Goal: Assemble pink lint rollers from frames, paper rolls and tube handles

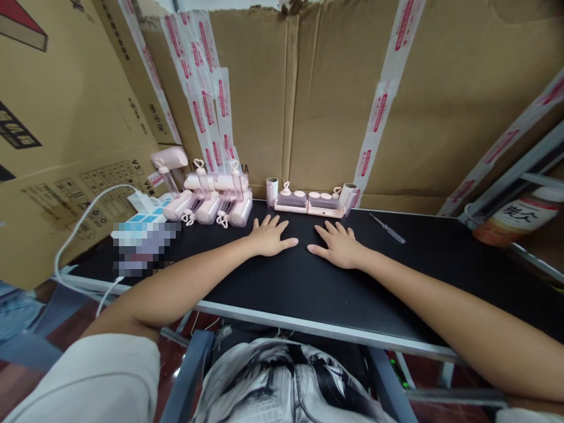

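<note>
My left hand (269, 236) lies flat on the black table (282, 288), fingers spread, holding nothing. Beside it on the right, my right hand (337, 244) rests palm down with its fingers apart, also holding nothing. Just beyond the fingertips stand two pink and clear plastic pieces side by side, a left one (291, 201) and a right one (326, 204), each with an upright tube at its outer end. Several pink cylindrical items with heart-shaped loops (207, 205) are grouped to the left of my left hand.
A screwdriver-like tool (388, 228) lies right of my right hand. A labelled bottle (517, 216) stands at the far right. A white power strip (143, 223) with a cable and a blurred item are at the left. Taped cardboard (335, 106) walls the table's back.
</note>
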A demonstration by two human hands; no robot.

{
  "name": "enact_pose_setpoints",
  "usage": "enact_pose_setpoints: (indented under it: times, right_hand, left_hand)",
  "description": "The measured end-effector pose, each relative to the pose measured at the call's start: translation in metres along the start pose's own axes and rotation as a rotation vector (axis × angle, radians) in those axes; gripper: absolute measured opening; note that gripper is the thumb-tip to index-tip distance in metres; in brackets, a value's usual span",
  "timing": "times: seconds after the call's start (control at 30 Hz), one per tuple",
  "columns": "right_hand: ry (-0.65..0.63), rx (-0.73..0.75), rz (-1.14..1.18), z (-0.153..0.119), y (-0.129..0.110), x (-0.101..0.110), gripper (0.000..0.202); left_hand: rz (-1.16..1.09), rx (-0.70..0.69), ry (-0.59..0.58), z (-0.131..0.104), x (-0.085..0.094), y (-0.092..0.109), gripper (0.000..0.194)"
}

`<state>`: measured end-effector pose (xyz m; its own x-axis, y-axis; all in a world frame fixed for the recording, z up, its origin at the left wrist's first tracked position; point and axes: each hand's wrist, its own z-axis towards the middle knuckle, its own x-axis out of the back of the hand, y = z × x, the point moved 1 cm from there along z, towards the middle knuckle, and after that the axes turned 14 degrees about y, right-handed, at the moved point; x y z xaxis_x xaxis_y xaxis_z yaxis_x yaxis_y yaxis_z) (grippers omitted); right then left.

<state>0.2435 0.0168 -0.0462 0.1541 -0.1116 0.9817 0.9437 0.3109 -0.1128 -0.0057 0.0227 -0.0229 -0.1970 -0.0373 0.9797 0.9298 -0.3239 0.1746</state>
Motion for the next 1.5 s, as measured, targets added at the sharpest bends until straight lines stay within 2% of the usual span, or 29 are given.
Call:
enact_pose_setpoints:
  times: [0.47,0.93,1.03,1.17,1.23,1.37,1.43,1.5]
  right_hand:
    - [-0.007,0.029,-0.031,-0.002,-0.002,0.006,0.097]
    - [0.041,0.058,-0.014,-0.002,0.001,0.004,0.094]
    - [0.084,0.077,0.0,-0.003,0.001,0.006,0.09]
    - [0.209,0.123,0.033,-0.001,0.004,0.016,0.065]
    - [0.345,0.114,0.06,0.002,0.011,0.023,0.055]
    - [0.754,0.012,0.204,0.014,0.043,0.032,0.041]
    - [0.88,-0.08,0.254,0.022,0.064,0.031,0.04]
    - [0.933,-0.17,0.313,0.032,0.082,0.028,0.044]
  left_hand:
    - [0.035,-0.025,-0.005,-0.003,0.007,0.003,0.1]
    - [0.04,-0.027,0.011,0.001,0.004,0.002,0.099]
    - [0.044,-0.026,0.014,0.002,0.004,0.002,0.098]
    - [0.046,-0.023,0.013,0.002,0.004,0.002,0.099]
    - [0.047,-0.024,0.008,0.002,0.004,0.002,0.099]
    - [0.048,-0.029,0.011,0.001,0.004,0.002,0.097]
    - [0.05,-0.037,0.032,0.0,0.007,0.002,0.095]
    - [0.053,-0.052,0.087,-0.001,0.013,0.004,0.086]
